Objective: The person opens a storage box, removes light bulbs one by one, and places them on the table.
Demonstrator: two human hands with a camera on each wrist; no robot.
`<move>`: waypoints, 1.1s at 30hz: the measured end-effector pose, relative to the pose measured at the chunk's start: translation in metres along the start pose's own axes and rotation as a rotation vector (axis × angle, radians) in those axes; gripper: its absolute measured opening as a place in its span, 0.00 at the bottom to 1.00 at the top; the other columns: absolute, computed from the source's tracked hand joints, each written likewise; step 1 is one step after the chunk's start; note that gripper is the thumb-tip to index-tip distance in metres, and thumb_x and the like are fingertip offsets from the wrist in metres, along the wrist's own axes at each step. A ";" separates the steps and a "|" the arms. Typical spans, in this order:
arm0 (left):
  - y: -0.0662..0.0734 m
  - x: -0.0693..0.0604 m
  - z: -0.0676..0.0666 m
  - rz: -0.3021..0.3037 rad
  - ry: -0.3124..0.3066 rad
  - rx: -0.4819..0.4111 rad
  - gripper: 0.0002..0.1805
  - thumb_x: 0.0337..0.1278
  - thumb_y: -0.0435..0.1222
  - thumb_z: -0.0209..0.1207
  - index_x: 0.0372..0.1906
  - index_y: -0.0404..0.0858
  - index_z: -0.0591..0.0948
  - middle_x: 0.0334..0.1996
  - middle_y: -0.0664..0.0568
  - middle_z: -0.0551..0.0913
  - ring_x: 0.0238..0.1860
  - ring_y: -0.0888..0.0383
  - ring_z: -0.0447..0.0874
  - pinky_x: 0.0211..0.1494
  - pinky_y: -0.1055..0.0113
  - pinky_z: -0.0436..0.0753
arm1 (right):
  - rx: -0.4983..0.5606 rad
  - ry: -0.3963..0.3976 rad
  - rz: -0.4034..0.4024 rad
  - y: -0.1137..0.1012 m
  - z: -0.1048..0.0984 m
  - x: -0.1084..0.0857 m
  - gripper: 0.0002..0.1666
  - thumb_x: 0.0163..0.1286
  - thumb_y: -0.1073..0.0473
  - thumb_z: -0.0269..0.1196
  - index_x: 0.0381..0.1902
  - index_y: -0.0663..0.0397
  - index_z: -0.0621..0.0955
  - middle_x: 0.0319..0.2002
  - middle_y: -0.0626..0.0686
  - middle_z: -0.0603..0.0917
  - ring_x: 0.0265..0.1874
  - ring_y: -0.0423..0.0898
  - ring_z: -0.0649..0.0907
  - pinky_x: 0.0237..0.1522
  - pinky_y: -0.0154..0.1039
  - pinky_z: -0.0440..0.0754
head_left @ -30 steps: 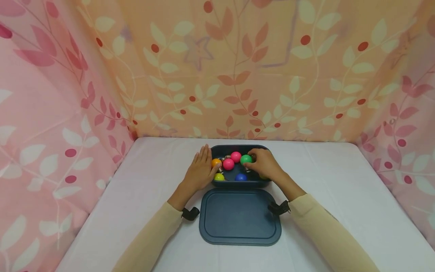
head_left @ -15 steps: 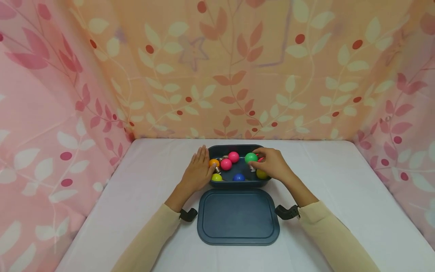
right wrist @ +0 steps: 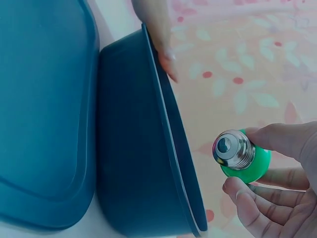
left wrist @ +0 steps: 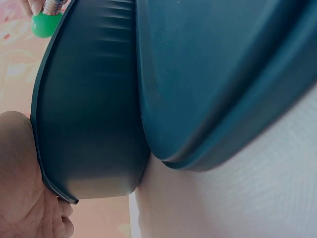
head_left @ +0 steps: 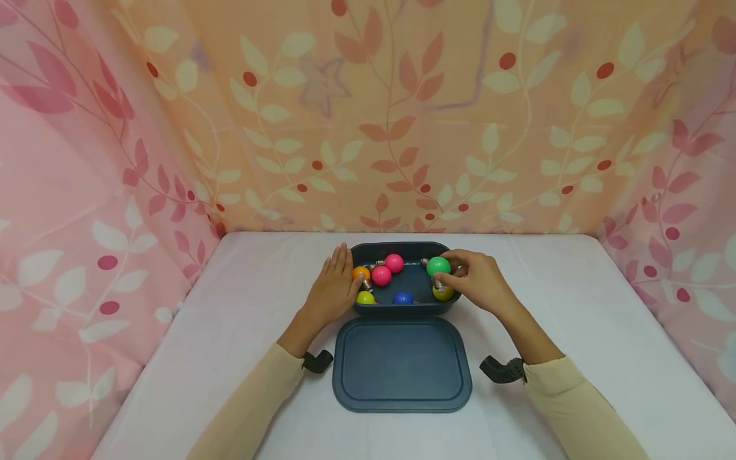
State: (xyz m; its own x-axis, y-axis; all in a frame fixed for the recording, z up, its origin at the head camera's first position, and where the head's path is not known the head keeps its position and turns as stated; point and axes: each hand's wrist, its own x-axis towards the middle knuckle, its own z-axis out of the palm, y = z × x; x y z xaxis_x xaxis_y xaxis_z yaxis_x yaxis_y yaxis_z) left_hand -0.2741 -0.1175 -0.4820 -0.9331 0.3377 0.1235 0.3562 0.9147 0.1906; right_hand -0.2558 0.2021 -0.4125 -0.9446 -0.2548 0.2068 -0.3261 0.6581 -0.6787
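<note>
A green light bulb (head_left: 438, 267) with a metal screw base (right wrist: 235, 150) is pinched between the thumb and fingers of my right hand (head_left: 480, 281). It is above the right end of a dark blue container (head_left: 402, 309). My left hand (head_left: 332, 291) rests along the container's left side, fingers straight, thumb over the rim. Inside lie two pink bulbs (head_left: 381, 275), an orange bulb (head_left: 360, 273), a yellow-green bulb (head_left: 365, 298), a blue bulb (head_left: 403, 298) and a darker yellow bulb (head_left: 443, 292). The right hand partly covers that end of the container.
A flat dark blue lid (head_left: 401, 364) lies on the white-covered table (head_left: 241, 319) in front of the container. Floral curtains (head_left: 379, 128) enclose the back and sides. Black wrist cameras (head_left: 503, 369) sit on both wrists.
My right hand has moved right with the green bulb, from inside the container toward its right end, uncovering the darker yellow bulb. The left hand stays at the container's left side.
</note>
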 end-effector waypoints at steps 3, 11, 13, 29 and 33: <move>0.000 0.001 -0.001 0.001 0.003 0.004 0.40 0.81 0.53 0.34 0.79 0.27 0.47 0.81 0.37 0.40 0.82 0.43 0.36 0.81 0.50 0.44 | -0.010 0.008 0.021 0.002 -0.004 -0.003 0.27 0.63 0.51 0.74 0.56 0.57 0.84 0.42 0.56 0.88 0.34 0.48 0.86 0.31 0.39 0.85; 0.001 0.001 -0.003 -0.001 0.013 -0.015 0.39 0.81 0.52 0.36 0.79 0.27 0.48 0.81 0.37 0.41 0.82 0.43 0.36 0.81 0.51 0.42 | -0.015 0.017 0.049 0.007 -0.016 -0.010 0.30 0.64 0.48 0.73 0.60 0.57 0.83 0.46 0.59 0.88 0.36 0.50 0.88 0.33 0.42 0.84; 0.001 0.002 -0.003 -0.004 0.011 -0.014 0.39 0.81 0.53 0.35 0.80 0.27 0.47 0.81 0.38 0.41 0.82 0.43 0.36 0.81 0.51 0.42 | -0.011 0.017 0.060 0.009 -0.019 -0.011 0.29 0.65 0.48 0.73 0.59 0.56 0.83 0.47 0.59 0.88 0.36 0.50 0.88 0.33 0.42 0.83; 0.002 -0.001 -0.004 -0.011 -0.007 -0.005 0.40 0.81 0.53 0.33 0.80 0.28 0.46 0.81 0.37 0.40 0.81 0.44 0.34 0.81 0.51 0.41 | 0.051 -0.004 0.121 0.016 -0.035 -0.013 0.35 0.66 0.44 0.72 0.63 0.59 0.80 0.44 0.61 0.89 0.35 0.50 0.89 0.38 0.44 0.82; 0.002 -0.002 -0.003 -0.010 -0.005 -0.013 0.40 0.81 0.53 0.33 0.80 0.27 0.45 0.81 0.37 0.40 0.81 0.44 0.34 0.81 0.52 0.41 | 0.061 -0.012 0.132 0.018 -0.038 -0.012 0.35 0.66 0.43 0.71 0.63 0.58 0.80 0.45 0.61 0.88 0.35 0.51 0.89 0.38 0.44 0.82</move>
State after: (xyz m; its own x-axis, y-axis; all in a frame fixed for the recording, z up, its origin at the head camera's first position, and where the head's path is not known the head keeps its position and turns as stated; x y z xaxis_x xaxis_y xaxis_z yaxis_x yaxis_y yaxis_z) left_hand -0.2714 -0.1170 -0.4787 -0.9370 0.3295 0.1162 0.3472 0.9152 0.2048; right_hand -0.2514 0.2440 -0.4006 -0.9786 -0.1773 0.1043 -0.1953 0.6423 -0.7412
